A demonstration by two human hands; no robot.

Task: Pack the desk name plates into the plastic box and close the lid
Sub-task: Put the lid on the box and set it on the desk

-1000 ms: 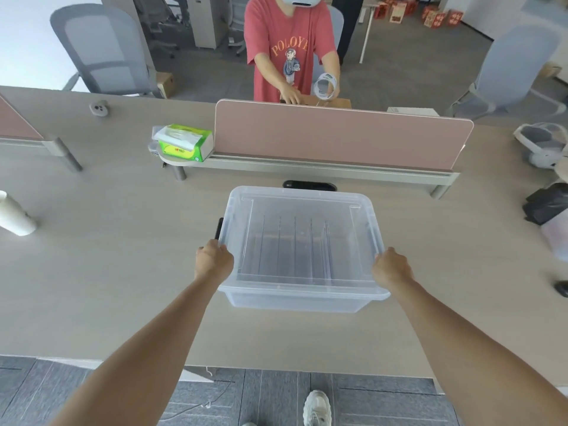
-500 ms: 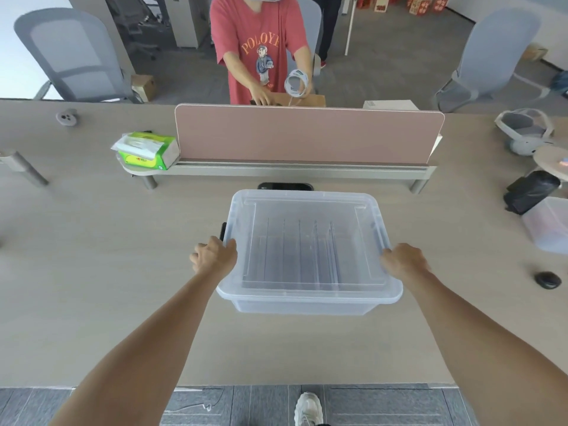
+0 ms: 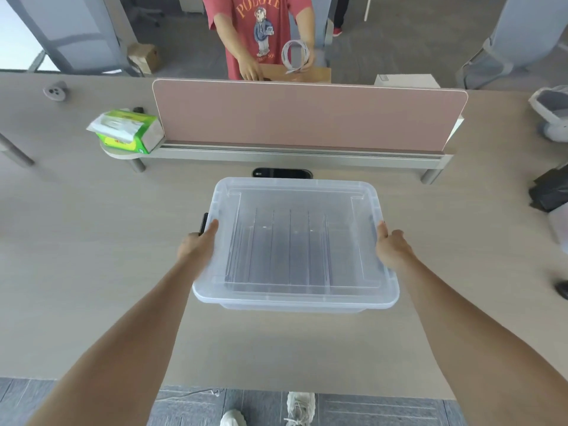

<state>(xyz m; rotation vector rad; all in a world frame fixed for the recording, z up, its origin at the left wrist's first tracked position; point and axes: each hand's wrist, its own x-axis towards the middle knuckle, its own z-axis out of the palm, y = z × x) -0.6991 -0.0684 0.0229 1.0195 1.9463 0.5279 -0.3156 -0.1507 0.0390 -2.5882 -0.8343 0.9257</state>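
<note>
two bare hands flank a lidded plastic box on the bench: left hand and right hand hold its side edges, fingers extended. name plates stand inside. pressing both sides evenly should seat the lid; a pink divider stands beyond.

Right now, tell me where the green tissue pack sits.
In the head view, the green tissue pack lies far left on a small round shelf, at the left end of the pink divider, beyond the plastic box.
</note>
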